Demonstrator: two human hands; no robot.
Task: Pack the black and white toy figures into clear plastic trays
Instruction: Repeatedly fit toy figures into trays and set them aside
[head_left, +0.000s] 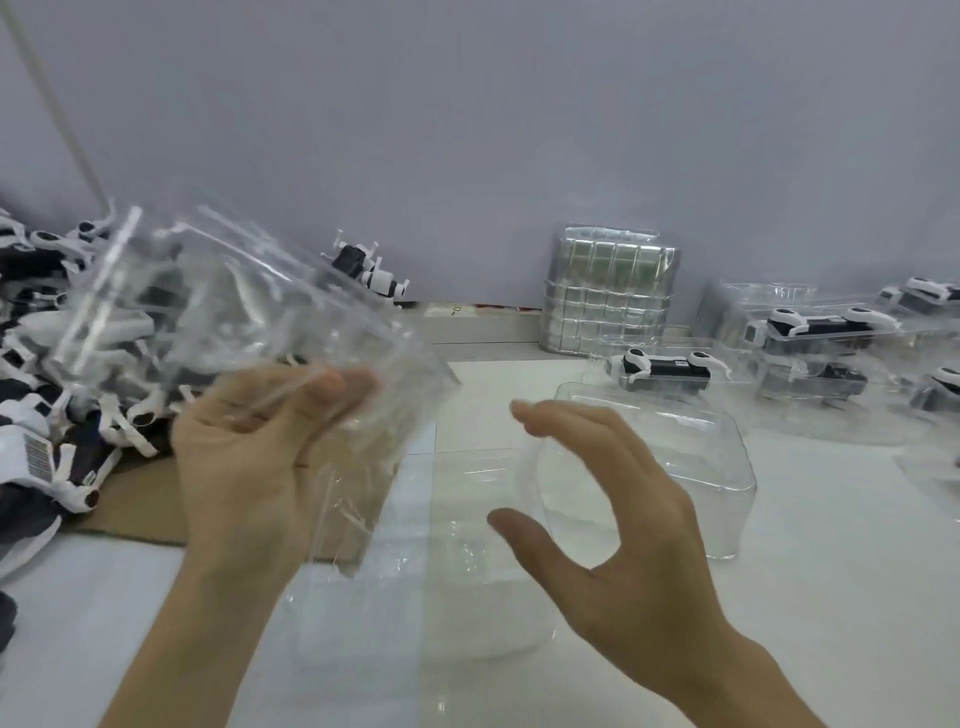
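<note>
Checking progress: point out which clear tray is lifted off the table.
The tray the left hand grips, held up in the air; the others sit on the table.

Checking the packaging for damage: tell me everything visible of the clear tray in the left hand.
The clear tray is thin, glossy, see-through moulded plastic with raised ribs and a flat rim, blurred here. It looks empty; the toy figures behind show through it. It is held above the table and tilted, at the view's left. The left hand grips its lower edge; the right hand hangs open beside it, not touching. One tray or several nested: cannot tell.
</note>
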